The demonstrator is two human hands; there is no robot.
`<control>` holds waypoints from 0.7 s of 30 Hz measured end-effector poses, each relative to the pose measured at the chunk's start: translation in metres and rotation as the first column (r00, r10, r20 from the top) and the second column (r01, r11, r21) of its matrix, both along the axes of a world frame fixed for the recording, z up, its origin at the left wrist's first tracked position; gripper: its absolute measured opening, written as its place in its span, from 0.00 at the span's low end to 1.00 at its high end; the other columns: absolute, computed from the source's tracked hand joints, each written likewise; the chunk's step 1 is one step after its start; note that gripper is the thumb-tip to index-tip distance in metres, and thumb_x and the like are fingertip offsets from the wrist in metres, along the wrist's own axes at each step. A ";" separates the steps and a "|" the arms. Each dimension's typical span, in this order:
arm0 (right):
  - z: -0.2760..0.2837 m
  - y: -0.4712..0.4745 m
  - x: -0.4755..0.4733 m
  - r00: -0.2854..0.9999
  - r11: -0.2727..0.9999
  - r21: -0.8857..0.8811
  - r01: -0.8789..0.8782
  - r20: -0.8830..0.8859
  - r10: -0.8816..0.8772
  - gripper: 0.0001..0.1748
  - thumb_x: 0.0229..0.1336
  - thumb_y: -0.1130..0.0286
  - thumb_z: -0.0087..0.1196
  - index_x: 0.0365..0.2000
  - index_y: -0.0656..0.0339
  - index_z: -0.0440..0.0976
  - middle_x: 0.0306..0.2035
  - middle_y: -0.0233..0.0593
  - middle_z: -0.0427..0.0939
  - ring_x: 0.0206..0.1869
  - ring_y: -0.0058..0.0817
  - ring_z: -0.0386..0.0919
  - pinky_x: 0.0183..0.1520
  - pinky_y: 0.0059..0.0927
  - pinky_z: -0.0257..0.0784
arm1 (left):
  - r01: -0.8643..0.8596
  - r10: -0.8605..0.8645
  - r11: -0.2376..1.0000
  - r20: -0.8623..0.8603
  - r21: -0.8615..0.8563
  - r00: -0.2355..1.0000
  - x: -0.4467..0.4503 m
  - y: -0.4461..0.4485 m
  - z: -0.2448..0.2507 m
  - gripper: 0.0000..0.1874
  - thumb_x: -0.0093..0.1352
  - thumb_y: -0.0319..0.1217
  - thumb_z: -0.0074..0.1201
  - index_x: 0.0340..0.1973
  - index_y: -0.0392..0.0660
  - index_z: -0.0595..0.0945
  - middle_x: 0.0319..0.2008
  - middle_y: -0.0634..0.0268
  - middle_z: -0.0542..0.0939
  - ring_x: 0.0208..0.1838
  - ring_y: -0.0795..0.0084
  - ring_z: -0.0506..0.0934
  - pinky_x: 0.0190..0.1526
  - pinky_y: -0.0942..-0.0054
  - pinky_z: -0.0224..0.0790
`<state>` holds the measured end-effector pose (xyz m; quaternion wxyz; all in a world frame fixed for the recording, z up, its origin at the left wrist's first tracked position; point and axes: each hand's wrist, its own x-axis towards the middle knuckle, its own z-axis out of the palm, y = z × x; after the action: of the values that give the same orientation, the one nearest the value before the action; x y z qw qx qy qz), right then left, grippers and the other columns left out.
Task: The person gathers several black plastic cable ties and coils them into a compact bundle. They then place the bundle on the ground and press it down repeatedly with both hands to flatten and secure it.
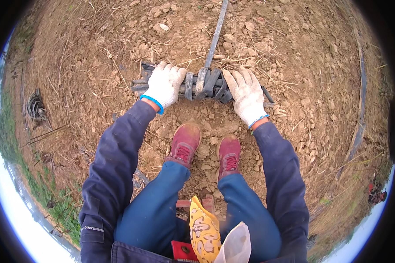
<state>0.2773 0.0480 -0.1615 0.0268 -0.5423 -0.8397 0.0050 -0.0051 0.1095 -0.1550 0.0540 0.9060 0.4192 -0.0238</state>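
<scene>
A thick bundle of flat black plastic tape (189,86), dusty with soil, lies crosswise over the ground in front of my shoes. From its middle a long grey strip of the same tape (216,36) runs away to the top of the view. My left hand (166,82), in a white knitted glove with a blue cuff, is closed over the bundle's left part. At the right part, my right hand (245,90), gloved alike and soiled, grips the bundle with the fingers bent over it. The undersides of both hands are hidden.
Cloddy brown soil with dry straw surrounds the bundle. Another coil of dark tape (36,105) lies far left. A long strip (362,98) runs along the ground at right. Part of a red frame (209,202) shows between my legs. A person (377,195) is far off at lower right.
</scene>
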 end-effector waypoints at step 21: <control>0.026 -0.061 -0.042 0.973 0.993 -0.087 -0.077 -0.225 0.056 0.57 0.36 0.67 0.74 0.71 0.57 0.61 0.66 0.51 0.70 0.72 0.52 0.64 0.78 0.53 0.54 | -0.176 0.026 0.906 -0.366 -0.385 0.930 0.008 -0.006 -0.005 0.17 0.63 0.34 0.55 0.48 0.45 0.83 0.45 0.54 0.85 0.53 0.51 0.82 0.57 0.54 0.70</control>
<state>0.2352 -0.0135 -0.1354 0.0945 -0.5106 -0.8479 0.1067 0.0026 0.1031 -0.1600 0.1687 0.8317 0.4546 -0.2706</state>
